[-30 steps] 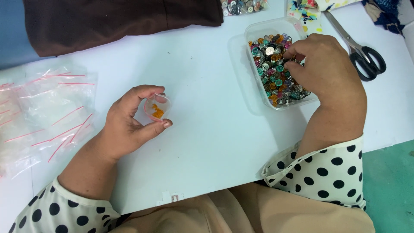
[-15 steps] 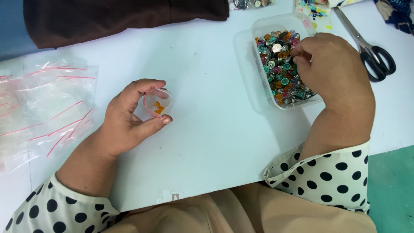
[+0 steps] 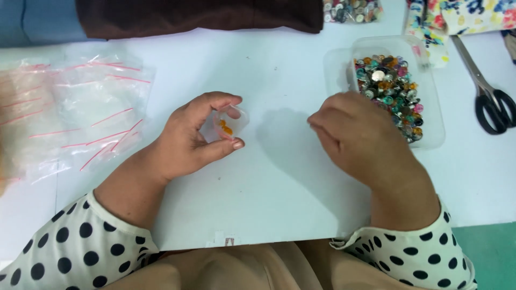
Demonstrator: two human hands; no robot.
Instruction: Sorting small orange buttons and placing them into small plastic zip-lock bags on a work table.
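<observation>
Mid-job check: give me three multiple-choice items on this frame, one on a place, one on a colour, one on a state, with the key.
1. Where do the scissors lie?
A. Right of the clear tub
B. On the zip bags
C. Under the left hand

2. What colour are the beads in the small bag held open by the left hand?
A. Blue
B. Orange
C. Black

3. Where is the right hand?
A. Inside the tub
B. Gripping the scissors
C. Over the white table, between small bag and tub

Key: A, the scissors lie past the tub's right wall; B, orange pieces show through the plastic; C, the hand is clear of the tub.
</observation>
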